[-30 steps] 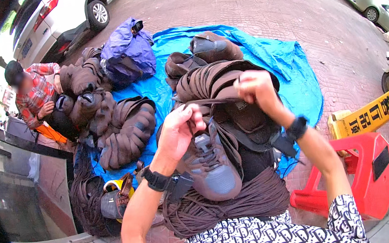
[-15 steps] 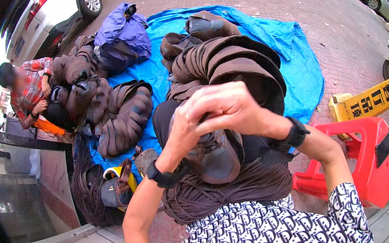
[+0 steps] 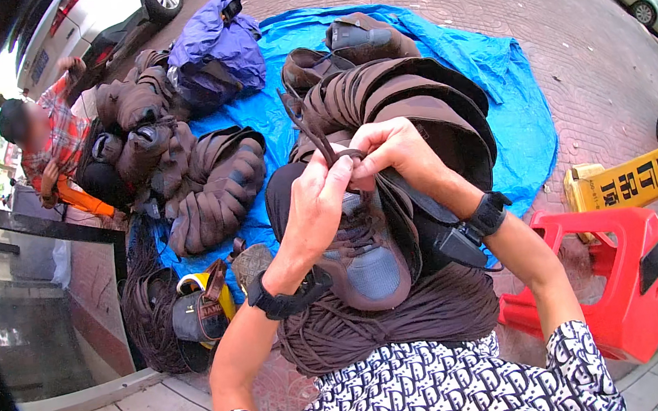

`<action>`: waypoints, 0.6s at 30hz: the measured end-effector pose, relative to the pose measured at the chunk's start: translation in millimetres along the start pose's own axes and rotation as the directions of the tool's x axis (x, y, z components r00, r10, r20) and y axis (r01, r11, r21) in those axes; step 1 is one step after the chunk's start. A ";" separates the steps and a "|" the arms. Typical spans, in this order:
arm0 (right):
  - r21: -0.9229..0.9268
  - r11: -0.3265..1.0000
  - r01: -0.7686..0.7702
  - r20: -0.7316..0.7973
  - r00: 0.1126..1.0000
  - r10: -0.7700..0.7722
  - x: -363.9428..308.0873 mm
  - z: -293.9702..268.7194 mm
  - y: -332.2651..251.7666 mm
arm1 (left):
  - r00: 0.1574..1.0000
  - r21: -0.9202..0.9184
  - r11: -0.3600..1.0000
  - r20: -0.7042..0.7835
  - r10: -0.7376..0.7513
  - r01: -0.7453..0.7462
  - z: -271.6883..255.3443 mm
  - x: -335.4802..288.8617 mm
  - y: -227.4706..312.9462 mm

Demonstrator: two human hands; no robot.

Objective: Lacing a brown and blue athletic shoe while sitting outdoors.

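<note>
Both my hands are raised over a brown and grey shoe upper (image 3: 372,272), which lies with its toe toward me and laces across its front. My left hand (image 3: 314,206) pinches a dark brown shoelace (image 3: 322,134) between thumb and fingertips. Thumb and finger of my right hand (image 3: 403,154) close on the same lace just beside it, where it bends into a small loop. Loose lace rises beyond my fingers. A thick bundle of dark laces (image 3: 393,325) lies across my lap, under the shoe's toe. My hands hide the shoe's far end.
Nested rows of brown shoe uppers (image 3: 402,94) lie on a blue tarp (image 3: 526,103), with another pile (image 3: 216,190) at left. Behind that pile stands a purple bag (image 3: 216,55). A seated person (image 3: 59,144) is at far left. A red plastic stool (image 3: 606,286) stands at my right.
My hands have come down slightly and turned, so the lace and the shoe's front now show. The person at left has raised one hand.
</note>
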State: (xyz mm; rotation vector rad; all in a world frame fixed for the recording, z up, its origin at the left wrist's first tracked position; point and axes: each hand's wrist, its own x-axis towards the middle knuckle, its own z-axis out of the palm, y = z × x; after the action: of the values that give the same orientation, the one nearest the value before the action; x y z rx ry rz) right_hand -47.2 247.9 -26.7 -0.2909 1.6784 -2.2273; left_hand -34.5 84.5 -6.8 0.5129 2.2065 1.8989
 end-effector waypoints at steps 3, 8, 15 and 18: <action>-0.248 0.918 0.310 -0.113 0.932 -0.345 4.1 -0.8 6.0 | 1.000 -0.078 0.997 0.008 -0.010 0.011 -0.5 -4.2 1.7; -0.229 0.958 0.175 -0.314 0.918 -0.243 1.5 3.7 3.5 | 0.898 0.434 0.800 0.054 0.436 -0.415 -1.9 -5.5 1.3; 0.390 0.906 0.162 -0.384 0.923 0.000 0.5 33.2 4.9 | 0.890 0.752 0.545 0.121 0.439 -0.371 -6.6 -13.2 24.1; 0.450 0.871 0.195 -0.383 0.924 -0.009 -0.6 40.6 7.2 | 0.876 0.649 0.635 0.103 0.471 -0.418 -14.6 -10.7 26.7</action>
State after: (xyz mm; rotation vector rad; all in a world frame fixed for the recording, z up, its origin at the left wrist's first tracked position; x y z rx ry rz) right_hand -31.1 210.2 -22.2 0.1839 1.2067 -2.8258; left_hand -26.2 70.3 20.9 1.2193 3.0071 1.2225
